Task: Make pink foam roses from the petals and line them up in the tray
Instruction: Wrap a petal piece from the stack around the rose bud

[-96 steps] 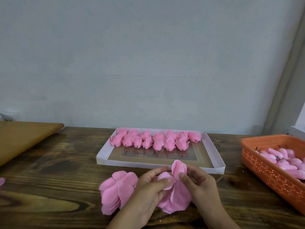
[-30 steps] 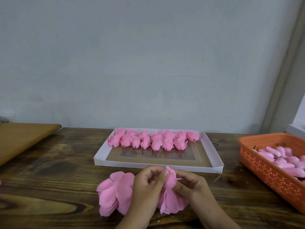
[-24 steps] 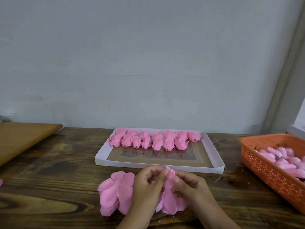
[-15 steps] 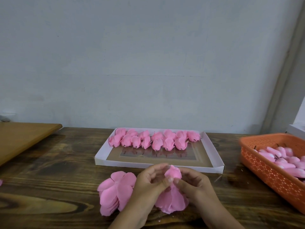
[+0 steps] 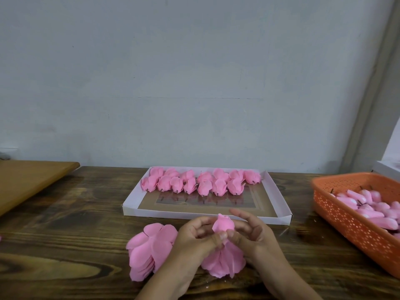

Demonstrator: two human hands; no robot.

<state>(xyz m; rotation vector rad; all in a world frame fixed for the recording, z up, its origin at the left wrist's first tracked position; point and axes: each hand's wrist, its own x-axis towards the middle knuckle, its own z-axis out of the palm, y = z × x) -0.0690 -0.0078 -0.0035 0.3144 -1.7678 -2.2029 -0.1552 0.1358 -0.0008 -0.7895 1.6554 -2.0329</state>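
A half-formed pink foam rose (image 5: 223,226) is held above the near middle of the wooden surface (image 5: 65,245), pinched below its bud by the curled fingers and thumb of the left hand (image 5: 194,237) and of the right hand (image 5: 252,234), with its loose petals fanned out beneath. A stack of flat pink petals (image 5: 151,250) lies just left of the hands. Beyond them, finished roses (image 5: 201,182) are lined up along the far side of the white tray (image 5: 279,198). An orange basket (image 5: 346,219) of pink buds is seen at the right.
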